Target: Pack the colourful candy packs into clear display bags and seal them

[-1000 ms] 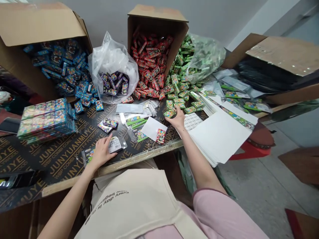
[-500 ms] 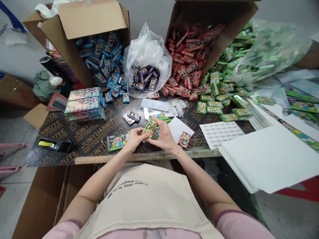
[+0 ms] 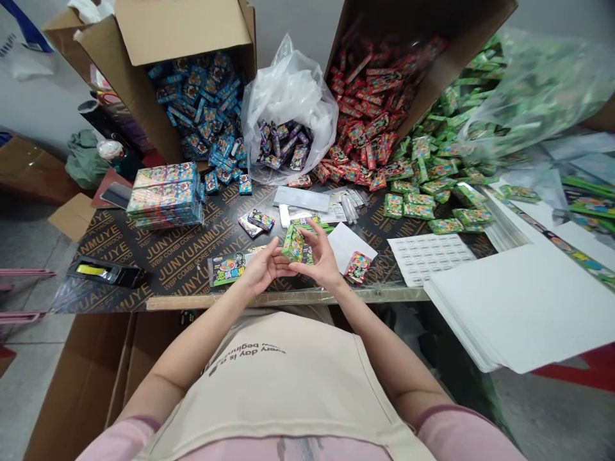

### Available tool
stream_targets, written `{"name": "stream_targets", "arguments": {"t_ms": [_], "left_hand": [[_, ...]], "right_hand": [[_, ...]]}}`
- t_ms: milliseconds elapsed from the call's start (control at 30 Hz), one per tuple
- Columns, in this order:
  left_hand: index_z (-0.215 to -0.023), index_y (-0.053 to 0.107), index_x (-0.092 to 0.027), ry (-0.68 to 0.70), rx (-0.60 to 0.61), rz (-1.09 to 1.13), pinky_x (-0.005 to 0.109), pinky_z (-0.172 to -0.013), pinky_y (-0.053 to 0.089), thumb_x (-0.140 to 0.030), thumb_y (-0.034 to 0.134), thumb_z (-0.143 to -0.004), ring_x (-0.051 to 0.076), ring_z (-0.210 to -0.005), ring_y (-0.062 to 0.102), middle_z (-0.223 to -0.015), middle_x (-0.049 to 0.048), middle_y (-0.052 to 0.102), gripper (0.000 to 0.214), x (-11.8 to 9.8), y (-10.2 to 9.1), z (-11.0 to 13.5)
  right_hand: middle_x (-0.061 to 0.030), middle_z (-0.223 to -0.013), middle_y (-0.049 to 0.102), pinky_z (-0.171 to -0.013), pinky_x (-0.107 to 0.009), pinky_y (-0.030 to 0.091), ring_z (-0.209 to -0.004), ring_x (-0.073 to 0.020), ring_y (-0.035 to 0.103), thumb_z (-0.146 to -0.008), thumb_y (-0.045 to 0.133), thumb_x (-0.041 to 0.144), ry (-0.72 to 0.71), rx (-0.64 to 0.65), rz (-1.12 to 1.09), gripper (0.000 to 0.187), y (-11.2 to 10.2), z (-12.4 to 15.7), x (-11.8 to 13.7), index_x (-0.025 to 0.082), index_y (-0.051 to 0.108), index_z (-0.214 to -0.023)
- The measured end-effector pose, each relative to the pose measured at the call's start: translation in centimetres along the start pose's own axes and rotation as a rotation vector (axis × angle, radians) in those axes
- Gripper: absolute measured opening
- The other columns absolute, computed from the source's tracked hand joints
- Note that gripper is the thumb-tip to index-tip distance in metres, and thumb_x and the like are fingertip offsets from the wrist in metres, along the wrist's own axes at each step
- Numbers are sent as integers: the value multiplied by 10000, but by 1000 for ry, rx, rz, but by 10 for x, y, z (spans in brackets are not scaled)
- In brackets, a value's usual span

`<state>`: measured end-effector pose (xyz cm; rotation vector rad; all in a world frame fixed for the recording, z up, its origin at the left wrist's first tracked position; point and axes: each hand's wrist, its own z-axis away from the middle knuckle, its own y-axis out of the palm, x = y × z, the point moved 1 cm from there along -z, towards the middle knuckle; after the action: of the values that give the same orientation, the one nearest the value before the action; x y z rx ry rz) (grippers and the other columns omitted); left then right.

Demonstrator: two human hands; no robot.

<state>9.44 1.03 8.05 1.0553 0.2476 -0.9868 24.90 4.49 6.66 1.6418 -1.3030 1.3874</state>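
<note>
Both hands meet over the near edge of the dark plywood table. My right hand grips a small green candy box, held upright between thumb and fingers. My left hand is curled with its fingertips touching the lower side of that same box. A flat printed packet lies just left of my left hand. A red candy box and a white card lie just right of my right hand.
A blue-box carton, a clear bag of purple boxes, a red-box carton and a green-box pile line the back. Wrapped stacks sit left; a label sheet and white sheets right.
My right hand drew back from the green pile with a green box and both hands came together at the table's near edge. The box has since been turned more upright. The view swung left.
</note>
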Motion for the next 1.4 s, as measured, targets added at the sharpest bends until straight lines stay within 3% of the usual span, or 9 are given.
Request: {"name": "stream_targets", "arguments": {"t_ms": [133,367,467,633,733,833,1000,1233,1400], "left_hand": [[-859,693,-142,-113,88,106,270,-682,547,-410,720,-767,146,-687,674,-784,62,728,284,6,2,1],[-544,535,-146,156,-98,-148,181,-523,400,-256,872,-513,59,-499,509,-528,-51,554,356,0,3,6],[-549,535,-157,228,-103,-309,202,-532,381,-328,867,-522,62,-478,464,-505,-62,511,374,-4,-4,7],[-959,710,-196,478,-134,-1039,370,-837,452,-439,846,-539,264,-918,610,-939,86,688,503,-18,-46,6],[-1292,568,-204,555,-170,-1614,482,-1013,344,-313,891,-438,366,-1157,511,-1182,140,618,920,-23,-78,5],[-1451,363,-176,527,-117,-1826,497,-1028,327,-322,826,-552,355,-1154,517,-1221,151,588,1022,-22,-96,5],[-1512,185,-179,596,-63,-1741,509,-1085,273,-352,809,-572,332,-1182,510,-1290,146,558,1142,-24,-98,11],[-1499,257,-215,593,10,-1573,448,-1035,370,-339,817,-571,324,-1163,515,-1254,121,554,1091,-30,-82,18],[-1423,414,-216,755,-246,-1276,392,-973,427,-376,845,-538,274,-1096,536,-1164,87,532,997,-31,-66,4]], "right_hand": [[-79,-1375,529,-1084,-446,411,-1273,-272,506,-604,802,589,51,69,-202,1098,6,3,-3,348,199,-1489],[-67,-1508,371,-1139,-465,309,-1402,-289,343,-652,811,450,-91,158,17,981,-11,7,4,335,273,-1464],[-69,-1445,445,-1106,-451,344,-1338,-283,425,-680,784,380,-144,202,189,860,-20,7,11,309,354,-1422],[-71,-1273,584,-1025,-482,363,-1195,-308,527,-649,751,350,-189,57,535,741,-32,3,0,285,461,-1327],[-84,-1212,624,-1035,-523,293,-1157,-324,555,-636,737,337,-176,59,663,696,-32,2,-19,263,493,-1284],[-96,-1221,626,-1060,-552,228,-1165,-324,561,-646,724,330,-143,128,675,680,-23,4,-35,256,485,-1279],[-108,-1310,580,-1101,-570,209,-1234,-320,521,-613,766,357,-136,274,531,765,-13,4,-36,241,462,-1305],[-128,-1332,585,-1120,-533,286,-1293,-301,503,-559,859,475,-20,378,145,1022,-13,-11,-25,262,357,-1423],[-106,-1388,543,-1096,-472,371,-1313,-244,491,-726,721,564,65,15,-11,918,10,-24,-18,323,245,-1474]]}}
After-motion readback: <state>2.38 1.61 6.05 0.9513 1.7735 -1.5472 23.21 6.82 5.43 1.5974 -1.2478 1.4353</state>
